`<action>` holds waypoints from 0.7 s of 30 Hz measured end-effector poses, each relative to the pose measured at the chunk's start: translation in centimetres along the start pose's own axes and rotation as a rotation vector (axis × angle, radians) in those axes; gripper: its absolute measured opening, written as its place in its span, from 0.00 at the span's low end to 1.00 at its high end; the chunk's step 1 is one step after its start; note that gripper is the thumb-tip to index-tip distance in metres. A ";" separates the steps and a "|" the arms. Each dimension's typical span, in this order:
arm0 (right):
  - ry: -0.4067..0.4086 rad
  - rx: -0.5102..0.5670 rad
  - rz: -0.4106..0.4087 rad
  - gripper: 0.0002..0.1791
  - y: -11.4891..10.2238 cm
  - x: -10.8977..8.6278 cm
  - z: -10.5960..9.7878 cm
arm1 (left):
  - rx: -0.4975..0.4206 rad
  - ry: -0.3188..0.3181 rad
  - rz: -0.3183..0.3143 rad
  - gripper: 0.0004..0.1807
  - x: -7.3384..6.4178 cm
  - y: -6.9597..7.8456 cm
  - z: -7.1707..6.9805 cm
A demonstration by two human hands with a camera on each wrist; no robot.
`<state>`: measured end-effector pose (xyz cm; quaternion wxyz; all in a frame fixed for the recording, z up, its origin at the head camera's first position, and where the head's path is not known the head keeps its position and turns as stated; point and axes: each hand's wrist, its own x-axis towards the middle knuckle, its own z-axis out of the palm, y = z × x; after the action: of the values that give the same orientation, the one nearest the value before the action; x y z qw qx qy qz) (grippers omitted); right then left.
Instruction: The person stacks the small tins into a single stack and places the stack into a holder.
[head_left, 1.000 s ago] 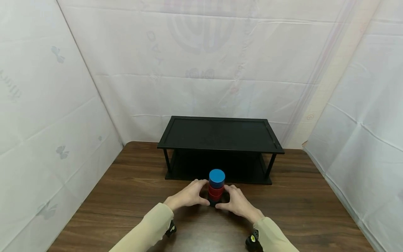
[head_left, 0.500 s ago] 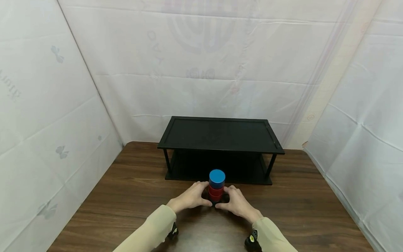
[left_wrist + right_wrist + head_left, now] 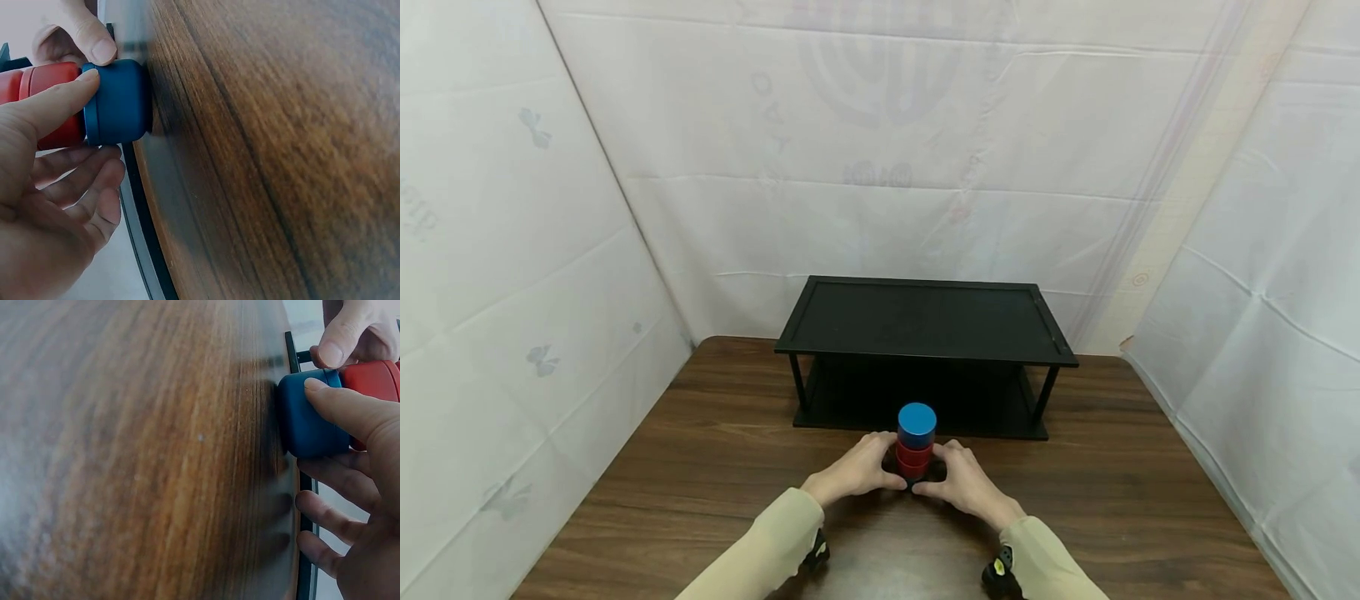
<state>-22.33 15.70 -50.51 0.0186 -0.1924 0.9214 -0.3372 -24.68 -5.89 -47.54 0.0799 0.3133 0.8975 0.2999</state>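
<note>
A stack of small round lidded canisters stands upright near the front of the black rack: a blue canister [image 3: 917, 423] on top, a red canister [image 3: 913, 460] in the middle and another blue canister [image 3: 119, 103] at the bottom, close over the tabletop. From the left, my left hand [image 3: 859, 467] holds the bottom blue canister, thumb on its near side by the seam and fingers behind it. My right hand [image 3: 967, 485] grips the same canister from the right, its thumb [image 3: 315, 385] pressed on the blue side. The top canister is outside both wrist views.
Just behind the stack stands a low black two-tier rack [image 3: 925, 321] on the brown wooden table [image 3: 700, 467]. White sheeting [image 3: 880, 208] hangs behind the table and along both sides. A dark device [image 3: 1000, 575] is strapped at each wrist.
My left hand has shifted slightly to the right, its thumb further across the front of the bottom canister. The right hand and the stack stay nearly still.
</note>
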 end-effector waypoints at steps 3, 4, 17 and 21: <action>0.002 0.003 0.002 0.33 0.0 0.0 0.0 | -0.011 0.005 -0.003 0.32 0.0 0.0 0.1; 0.003 0.004 0.001 0.33 0.0 0.0 0.0 | -0.013 0.006 -0.003 0.32 0.0 0.0 0.1; 0.002 0.001 -0.004 0.33 -0.1 -0.1 -0.1 | -0.013 0.019 -0.008 0.31 0.1 0.0 0.4; 0.001 0.005 -0.008 0.32 -0.1 0.0 -0.1 | -0.015 0.023 0.003 0.30 0.0 0.0 0.3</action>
<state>-22.28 15.67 -50.37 0.0171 -0.1961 0.9196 -0.3399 -24.60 -5.71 -47.82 0.0715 0.3105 0.8956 0.3103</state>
